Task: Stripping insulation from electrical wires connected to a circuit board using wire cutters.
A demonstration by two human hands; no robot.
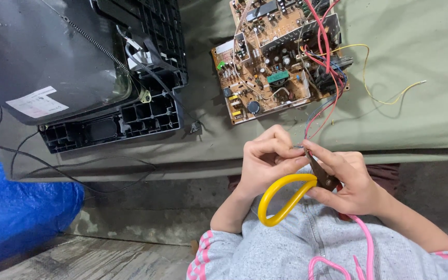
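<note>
The yellow-handled scissors with dark metal blades (307,186) sat in the right hand (351,181), blades pointing up and away from the person, one big yellow loop handle hanging down to the left over the grey lap. The blade tips met the ends of the thin red and blue wires (320,111), which the left hand (268,161) pinched between fingertips just beside them. Those wires ran up over the near edge of the olive-green cloth-covered bench (416,114) to the tan, square circuit board crowded with components (273,57), lying flat and slightly skewed near the bench's middle.
</note>
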